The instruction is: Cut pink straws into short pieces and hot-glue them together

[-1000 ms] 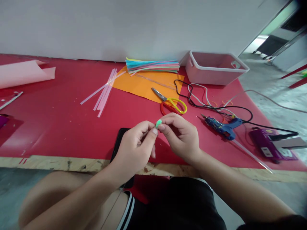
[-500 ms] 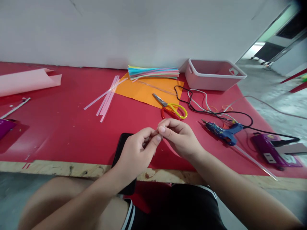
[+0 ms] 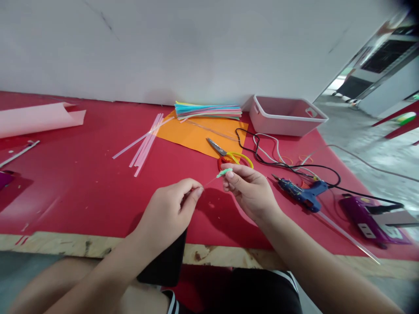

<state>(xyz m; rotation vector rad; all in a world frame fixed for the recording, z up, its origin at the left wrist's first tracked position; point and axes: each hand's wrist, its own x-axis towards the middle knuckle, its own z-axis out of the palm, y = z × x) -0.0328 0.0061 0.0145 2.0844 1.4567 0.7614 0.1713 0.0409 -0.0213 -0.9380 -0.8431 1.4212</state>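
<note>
Above the red tabletop, near the scissors, the right hand pinches a green piece while the left hand grips a thin strand, which could slip loose if pulled too hard.

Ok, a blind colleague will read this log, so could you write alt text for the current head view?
Above a red table, the right hand pinches a small green piece, with a thin strand running to the left hand. Beyond lie scissors, straws and a pink bin; a blue glue gun lies to the right.
</note>
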